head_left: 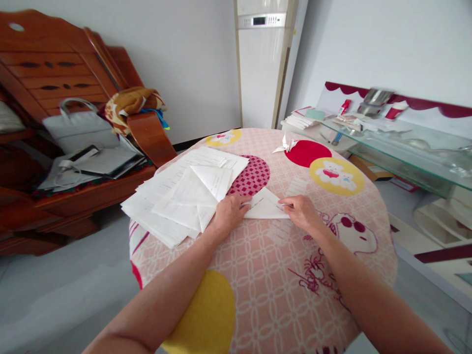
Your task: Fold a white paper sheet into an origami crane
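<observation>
A folded sheet of white paper (266,206), triangular with its peak pointing away from me, lies on the patterned tablecloth (269,275). My left hand (231,212) grips its left corner, fingers closed on the edge. At the opposite corner my right hand (300,210) pinches the paper between thumb and fingers. Just left of my left hand spreads a pile of printed sheets (169,196), with some folded pieces (212,182) on top. Farther back on the table stands a small folded paper crane (285,145).
A wooden bench (47,64) at the left bears a grey bag (79,128), a laptop (114,162) and bundled cloth (134,103). To the right, a glass shelf (413,152) holds metal bowls (376,98) and papers. Behind the table stands a tall white air conditioner (261,73).
</observation>
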